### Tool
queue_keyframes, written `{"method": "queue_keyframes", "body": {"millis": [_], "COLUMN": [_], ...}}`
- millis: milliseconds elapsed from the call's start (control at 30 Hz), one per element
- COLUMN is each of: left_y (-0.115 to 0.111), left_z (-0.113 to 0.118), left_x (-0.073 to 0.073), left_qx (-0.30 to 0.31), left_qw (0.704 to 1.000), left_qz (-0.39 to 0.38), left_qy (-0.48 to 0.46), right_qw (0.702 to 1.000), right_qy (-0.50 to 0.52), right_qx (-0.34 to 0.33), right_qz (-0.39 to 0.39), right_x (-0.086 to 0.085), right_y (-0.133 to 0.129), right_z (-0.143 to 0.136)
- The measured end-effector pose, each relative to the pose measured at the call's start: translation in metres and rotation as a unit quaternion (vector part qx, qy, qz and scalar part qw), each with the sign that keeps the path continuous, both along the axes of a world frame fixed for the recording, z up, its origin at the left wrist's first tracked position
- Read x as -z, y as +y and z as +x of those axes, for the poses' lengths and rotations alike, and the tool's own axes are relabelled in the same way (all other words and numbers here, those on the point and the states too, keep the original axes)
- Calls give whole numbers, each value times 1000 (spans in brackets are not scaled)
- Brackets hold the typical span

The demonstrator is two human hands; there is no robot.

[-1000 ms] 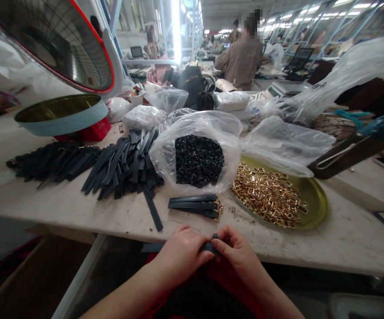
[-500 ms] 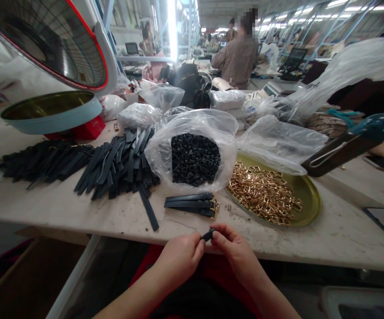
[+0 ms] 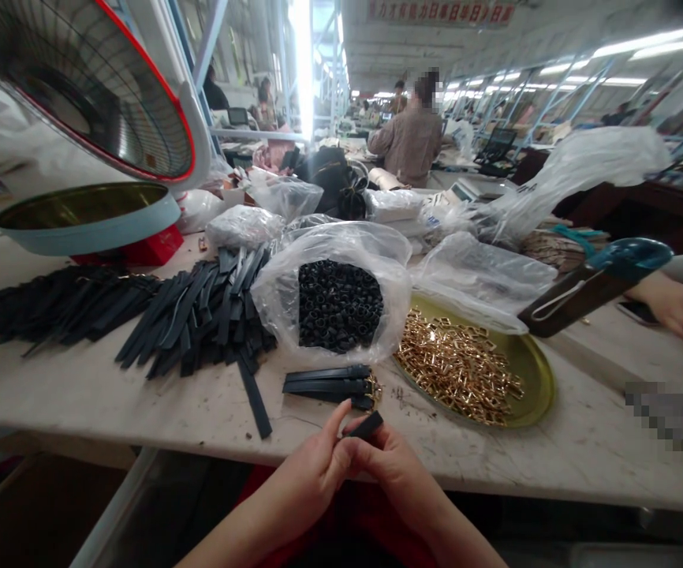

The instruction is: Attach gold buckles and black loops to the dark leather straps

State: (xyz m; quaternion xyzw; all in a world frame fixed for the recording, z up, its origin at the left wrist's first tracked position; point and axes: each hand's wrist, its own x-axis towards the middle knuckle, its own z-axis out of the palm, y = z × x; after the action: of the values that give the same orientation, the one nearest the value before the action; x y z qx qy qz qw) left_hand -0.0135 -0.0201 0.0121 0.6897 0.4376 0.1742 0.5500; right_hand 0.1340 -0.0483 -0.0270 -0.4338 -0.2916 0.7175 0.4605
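Observation:
Close together at the table's front edge, my left hand (image 3: 318, 459) and my right hand (image 3: 393, 459) are both closed on a short black strap (image 3: 367, 427). The strap's flat end sticks up between the fingers, and the rest is hidden. My left index finger points upward beside it. Just beyond lie several black straps with gold buckles (image 3: 330, 386), side by side. A clear plastic bag (image 3: 397, 296) full of small black loops (image 3: 341, 308) stands behind them. To its right, a round gold-coloured tray (image 3: 539, 386) holds a heap of gold metal buckles (image 3: 457, 367).
Piles of loose black straps (image 3: 199, 315) cover the table's left side. A fan (image 3: 110, 87) and a round blue-rimmed tray (image 3: 87, 229) stand behind them. A blue-brown handled object (image 3: 590, 288) leans over the gold-coloured tray. Another person's hands (image 3: 678, 308) are at the far right.
My hands have come closer together and overlap. The strap has turned, so its flat end now points up to the right. The camera view has tilted up a little.

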Motion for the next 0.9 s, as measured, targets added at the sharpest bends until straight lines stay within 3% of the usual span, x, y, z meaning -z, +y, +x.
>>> {"method": "queue_keyframes", "body": {"millis": [67, 133, 167, 200, 233, 267, 333, 467, 600, 733, 900], "left_y": [5, 14, 18, 23, 26, 28, 29, 24, 22, 23, 21], "left_z": [-1, -2, -2, -2, -1, 0, 3, 4, 1, 2, -2], "left_x": [7, 14, 17, 20, 22, 23, 22, 16, 19, 24, 18], "left_qx": [-30, -77, -102, -126, -147, -164, -185, -187, -176, -161, -168], "left_qw": [999, 996, 992, 987, 980, 973, 959, 953, 959, 964, 962], "left_qz": [0, -14, -28, -47, -69, -92, -137, -173, -171, -168, -173], "left_qy": [-26, -52, -70, -91, -114, -136, -167, -167, -140, -128, -126], "right_qw": [997, 974, 946, 900, 824, 786, 733, 669, 625, 601, 580], "right_qy": [-49, -184, -276, -384, -512, -565, -630, -700, -738, -751, -779], "right_qx": [-42, -54, -46, -21, 6, 23, 26, -12, -31, -47, 0], "right_qz": [46, 123, 165, 206, 242, 251, 256, 250, 254, 271, 238], "right_x": [-4, -11, -15, -18, -21, -22, -21, -7, 1, -10, -27], "right_y": [12, 33, 47, 63, 80, 98, 129, 165, 162, 140, 119], "right_z": [0, 11, 19, 28, 36, 43, 51, 50, 49, 58, 104]}}
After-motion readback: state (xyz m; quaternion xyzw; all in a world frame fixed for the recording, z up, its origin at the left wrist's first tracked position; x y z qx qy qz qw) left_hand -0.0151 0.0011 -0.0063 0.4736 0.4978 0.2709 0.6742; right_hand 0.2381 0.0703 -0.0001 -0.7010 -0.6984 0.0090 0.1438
